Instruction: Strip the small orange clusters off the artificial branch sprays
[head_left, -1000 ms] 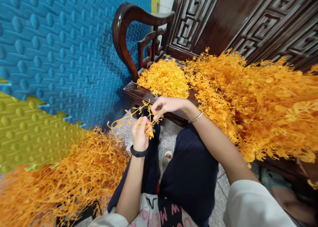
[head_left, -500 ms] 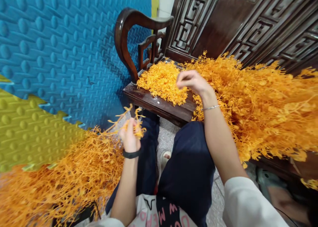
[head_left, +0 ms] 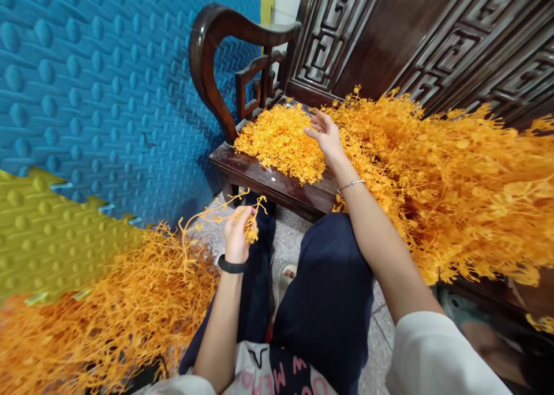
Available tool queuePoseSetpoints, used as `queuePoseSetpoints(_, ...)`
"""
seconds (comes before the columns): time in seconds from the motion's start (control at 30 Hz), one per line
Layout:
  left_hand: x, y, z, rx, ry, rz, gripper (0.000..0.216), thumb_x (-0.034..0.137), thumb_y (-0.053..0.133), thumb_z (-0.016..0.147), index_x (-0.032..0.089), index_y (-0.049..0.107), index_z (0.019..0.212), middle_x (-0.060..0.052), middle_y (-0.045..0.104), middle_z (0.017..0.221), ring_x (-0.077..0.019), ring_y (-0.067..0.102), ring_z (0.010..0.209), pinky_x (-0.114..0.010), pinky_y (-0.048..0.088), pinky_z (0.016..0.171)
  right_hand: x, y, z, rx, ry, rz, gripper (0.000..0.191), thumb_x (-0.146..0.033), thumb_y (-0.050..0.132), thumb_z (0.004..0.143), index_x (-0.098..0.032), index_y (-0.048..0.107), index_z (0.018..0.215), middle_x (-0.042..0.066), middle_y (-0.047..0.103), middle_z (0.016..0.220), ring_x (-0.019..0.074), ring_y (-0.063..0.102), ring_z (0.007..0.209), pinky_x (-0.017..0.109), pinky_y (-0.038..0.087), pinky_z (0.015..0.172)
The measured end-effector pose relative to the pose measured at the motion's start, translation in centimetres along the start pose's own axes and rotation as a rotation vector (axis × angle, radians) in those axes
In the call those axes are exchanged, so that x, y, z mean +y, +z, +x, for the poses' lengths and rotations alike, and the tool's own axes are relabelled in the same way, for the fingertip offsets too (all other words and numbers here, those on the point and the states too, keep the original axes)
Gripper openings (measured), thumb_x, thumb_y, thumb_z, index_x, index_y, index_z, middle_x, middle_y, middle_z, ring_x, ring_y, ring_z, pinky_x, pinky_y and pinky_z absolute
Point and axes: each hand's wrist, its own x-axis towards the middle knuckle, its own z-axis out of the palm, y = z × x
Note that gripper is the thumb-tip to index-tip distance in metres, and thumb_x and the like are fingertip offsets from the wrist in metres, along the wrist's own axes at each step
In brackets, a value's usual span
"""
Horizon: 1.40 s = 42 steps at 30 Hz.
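Note:
My left hand [head_left: 237, 233] is closed round an orange branching stem [head_left: 212, 211], which looks like artificial foliage. Its thin twigs stick out above my fingers and to the left, and small orange bits [head_left: 251, 232] show beside the fingertips. Over the right part of a heap of small orange clippings [head_left: 279, 138] is my right hand [head_left: 326, 134]. Its fingers are apart, and I see nothing in them. The heap lies on the dark wooden seat [head_left: 285, 188]. Immediately right of that hand begins a large mass of uncut-looking orange sprays [head_left: 467, 181].
More orange stems [head_left: 142, 291] pile up at the lower left, beside my left forearm. A curved wooden armrest [head_left: 201, 55] and a carved backrest [head_left: 367, 43] bound the seat. Blue foam matting [head_left: 108, 83] stands along the left. Another person's foot [head_left: 489, 343] shows at lower right.
My right hand has opened its fingers above the clippings and shifted slightly left. My left hand, still gripping the stem, has moved a little to the right.

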Motion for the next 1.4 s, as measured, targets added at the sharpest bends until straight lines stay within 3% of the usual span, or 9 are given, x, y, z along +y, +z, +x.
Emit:
queuePoseSetpoints(0.13,-0.1,-0.1,0.1,-0.016,0.020,0.018,0.019,0.033,0.064,0.067,0.015,0.062,0.071,0.002,0.056,0.065,-0.0046,0.045,0.043,-0.018,0.034,0.040,-4.0,-0.8,-2.0,-0.037,-0.089,-0.047,0.047,-0.031,0.056,0.078,-0.023,0.045,0.123,0.009,0.047,0.127,0.0228,0.042,0.119,0.042,0.040,0.095)
queuePoseSetpoints(0.2,0.0,-0.3,0.1,-0.021,0.038,0.024,0.017,0.031,0.062,0.068,0.015,0.063,0.072,0.001,0.056,0.063,-0.0052,0.045,0.043,-0.019,0.035,0.041,-6.6,-0.9,-3.6,-0.227,-0.110,0.014,0.034,-0.031,0.052,0.080,-0.019,0.054,0.112,0.009,0.057,0.114,0.0199,0.050,0.109,0.038,0.042,0.092)
queuePoseSetpoints(0.33,0.2,-0.5,-0.1,-0.088,0.054,0.038,0.015,0.025,0.058,0.070,0.015,0.063,0.080,0.002,0.053,0.057,-0.0068,0.045,0.043,-0.020,0.037,0.041,-10.5,0.5,-6.9,-0.793,-0.197,0.118,0.020,-0.028,0.055,0.079,-0.012,0.062,0.088,0.006,0.064,0.086,0.0134,0.058,0.081,0.029,0.046,0.079)
queuePoseSetpoints(0.5,0.3,-0.3,-0.3,-0.126,0.067,0.042,0.023,0.020,0.063,0.063,0.017,0.057,0.085,0.004,0.054,0.062,-0.0081,0.050,0.046,-0.021,0.042,0.043,-11.9,3.6,-9.4,-1.031,-0.462,0.101,0.010,-0.015,0.056,0.078,-0.013,0.064,0.085,0.005,0.059,0.087,0.0107,0.055,0.081,0.025,0.043,0.078)
queuePoseSetpoints(0.7,0.3,-0.4,-0.2,-0.094,0.067,0.042,0.038,0.018,0.069,0.057,0.020,0.054,0.092,0.003,0.059,0.073,-0.0080,0.055,0.052,-0.020,0.044,0.047,-12.2,3.2,-9.8,-1.069,-0.394,-0.013,0.015,-0.021,0.064,0.073,-0.011,0.062,0.085,0.003,0.056,0.080,0.0103,0.052,0.073,0.023,0.041,0.068)
queuePoseSetpoints(0.93,0.5,-0.8,0.0,-0.100,0.090,0.061,0.027,0.019,0.063,0.062,0.018,0.054,0.087,0.001,0.061,0.067,-0.0127,0.059,0.055,-0.022,0.044,0.048,-11.5,3.4,-9.6,-1.086,-0.301,0.022,0.017,-0.007,0.059,0.071,-0.009,0.056,0.088,0.001,0.058,0.070,0.0079,0.052,0.063,0.020,0.039,0.061)
queuePoseSetpoints(1.1,0.5,-1.0,-0.1,-0.060,0.123,0.104,0.016,0.021,0.063,0.066,0.017,0.060,0.082,0.005,0.051,0.053,-0.0067,0.048,0.043,-0.018,0.037,0.043,-11.7,2.4,-8.7,-0.956,-0.194,0.136,0.007,-0.007,0.057,0.071,-0.010,0.055,0.076,0.000,0.056,0.069,0.0069,0.050,0.062,0.020,0.041,0.061)
queuePoseSetpoints(1.23,0.6,-0.6,-0.4,-0.081,0.101,0.186,0.027,0.028,0.070,0.065,0.018,0.065,0.089,0.008,0.039,0.045,-0.0031,0.036,0.037,-0.017,0.027,0.039,-11.7,2.0,-8.7,-1.014,-0.135,0.257,0.008,-0.009,0.055,0.074,-0.012,0.051,0.079,0.001,0.057,0.075,0.0074,0.052,0.066,0.022,0.043,0.064)
queuePoseSetpoints(1.4,0.6,-0.5,-0.6,-0.114,0.096,0.353,0.027,0.032,0.070,0.066,0.017,0.070,0.088,0.001,0.062,0.063,-0.0050,0.046,0.047,-0.018,0.035,0.045,-11.4,2.9,-9.3,-1.035,-0.193,0.220,0.016,-0.004,0.052,0.072,-0.011,0.049,0.085,0.001,0.055,0.075,0.0073,0.052,0.066,0.021,0.043,0.062)
